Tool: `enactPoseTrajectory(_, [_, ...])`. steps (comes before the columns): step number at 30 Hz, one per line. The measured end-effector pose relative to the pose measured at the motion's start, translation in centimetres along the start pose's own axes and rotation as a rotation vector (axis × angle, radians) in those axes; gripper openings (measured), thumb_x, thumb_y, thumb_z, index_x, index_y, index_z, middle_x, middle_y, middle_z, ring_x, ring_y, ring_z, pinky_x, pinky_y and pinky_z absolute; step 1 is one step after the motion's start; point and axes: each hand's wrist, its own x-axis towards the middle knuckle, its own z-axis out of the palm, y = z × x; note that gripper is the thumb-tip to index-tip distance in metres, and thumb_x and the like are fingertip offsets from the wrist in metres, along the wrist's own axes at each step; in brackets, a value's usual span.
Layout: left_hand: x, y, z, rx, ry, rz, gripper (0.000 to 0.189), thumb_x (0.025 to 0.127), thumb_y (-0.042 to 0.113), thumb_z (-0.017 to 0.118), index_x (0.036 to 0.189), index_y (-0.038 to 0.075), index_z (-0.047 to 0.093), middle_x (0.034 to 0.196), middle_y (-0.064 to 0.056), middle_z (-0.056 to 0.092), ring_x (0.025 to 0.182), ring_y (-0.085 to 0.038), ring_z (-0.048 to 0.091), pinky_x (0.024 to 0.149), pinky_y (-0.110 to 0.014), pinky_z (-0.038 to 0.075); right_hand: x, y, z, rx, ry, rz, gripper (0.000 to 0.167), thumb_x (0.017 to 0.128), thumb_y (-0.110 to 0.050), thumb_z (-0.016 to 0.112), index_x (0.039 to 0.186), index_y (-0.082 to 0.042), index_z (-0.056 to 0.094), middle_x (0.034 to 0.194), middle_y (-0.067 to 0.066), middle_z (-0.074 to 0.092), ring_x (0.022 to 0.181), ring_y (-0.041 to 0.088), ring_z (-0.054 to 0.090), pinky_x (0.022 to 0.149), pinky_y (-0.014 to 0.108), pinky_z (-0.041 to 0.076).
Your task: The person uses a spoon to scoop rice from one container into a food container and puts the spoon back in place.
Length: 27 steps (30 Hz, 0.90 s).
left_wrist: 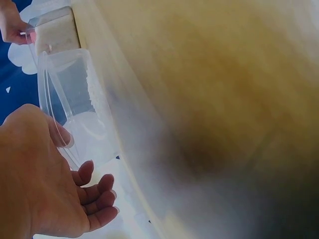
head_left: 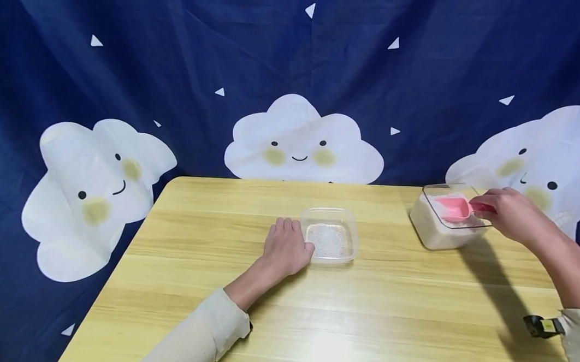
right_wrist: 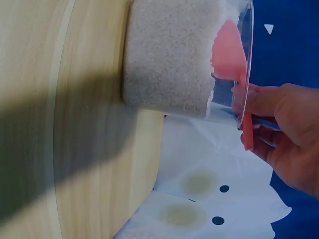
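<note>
My right hand (head_left: 507, 211) grips the handle of a pink scoop (head_left: 455, 207) over the right side of a clear square container (right_wrist: 167, 57) nearly filled with white rice. In the right wrist view the scoop's bowl (right_wrist: 229, 52) is partly sunk in the rice, its handle leaning on the rim. My left hand (head_left: 288, 246) lies beside a smaller clear plastic box (head_left: 350, 244) that has a thin layer of white grains on its bottom. The left thumb (left_wrist: 61, 135) touches the box's near wall, while the other fingers (left_wrist: 102, 199) are loosely bent and hold nothing.
Both containers stand on a light wooden table (head_left: 209, 215), the rice container near the back right edge. A dark blue curtain (head_left: 198, 50) with smiling white clouds hangs right behind the table. A small black device (head_left: 540, 326) sits at the right sleeve.
</note>
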Motion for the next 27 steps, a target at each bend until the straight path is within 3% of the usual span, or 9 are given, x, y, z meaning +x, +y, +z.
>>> enactPoseTrajectory(8, [0.0, -0.1, 0.0, -0.015, 0.004, -0.003, 0.034, 0.092, 0.035, 0.042, 0.097, 0.002, 0.050, 0.096, -0.012, 0.050, 0.094, -0.028, 0.042, 0.082, -0.035, 0.036, -0.3, 0.1, -0.5, 0.019, -0.067, 0.064, 0.024, 0.067, 0.007, 0.087, 0.087, -0.002, 0.078, 0.075, 0.003, 0.070, 0.067, 0.023, 0.061, 0.063, 0.035, 0.049])
enactPoseTrajectory(14, [-0.1, -0.1, -0.1, -0.008, 0.007, -0.003, 0.033, 0.093, 0.035, 0.044, 0.097, 0.002, 0.050, 0.096, -0.012, 0.050, 0.093, -0.028, 0.042, 0.082, -0.035, 0.037, -1.1, 0.6, -1.0, 0.106, -0.119, 0.180, 0.020, 0.076, 0.004, 0.083, 0.096, 0.001, 0.078, 0.085, 0.009, 0.075, 0.074, -0.005, 0.055, 0.066, 0.012, 0.041])
enactPoseTrajectory(17, [0.0, -0.1, -0.1, -0.010, 0.014, -0.004, 0.033, 0.093, 0.034, 0.046, 0.096, 0.002, 0.051, 0.095, -0.012, 0.050, 0.092, -0.028, 0.042, 0.081, -0.035, 0.036, -1.3, 0.9, -1.1, 0.154, -0.140, 0.225, 0.019, 0.083, -0.001, 0.080, 0.101, 0.002, 0.077, 0.089, 0.013, 0.077, 0.076, -0.015, 0.049, 0.065, 0.009, 0.040])
enactPoseTrajectory(23, [0.1, -0.1, 0.0, -0.006, 0.003, 0.003, 0.035, 0.093, 0.035, 0.043, 0.097, 0.002, 0.051, 0.097, -0.013, 0.051, 0.093, -0.028, 0.042, 0.083, -0.035, 0.037, -1.7, 1.1, -1.2, 0.177, -0.171, 0.280, 0.021, 0.088, -0.005, 0.078, 0.106, 0.004, 0.076, 0.096, 0.021, 0.077, 0.077, -0.018, 0.047, 0.063, 0.008, 0.039])
enactPoseTrajectory(27, [0.0, 0.0, 0.0, -0.006, -0.003, -0.001, 0.036, 0.092, 0.036, 0.043, 0.098, 0.002, 0.051, 0.097, -0.013, 0.052, 0.094, -0.028, 0.042, 0.084, -0.035, 0.037, -1.8, 1.2, -1.2, 0.173, -0.155, 0.286, 0.020, 0.089, -0.005, 0.077, 0.106, 0.004, 0.076, 0.092, 0.017, 0.076, 0.073, -0.015, 0.046, 0.062, 0.010, 0.039])
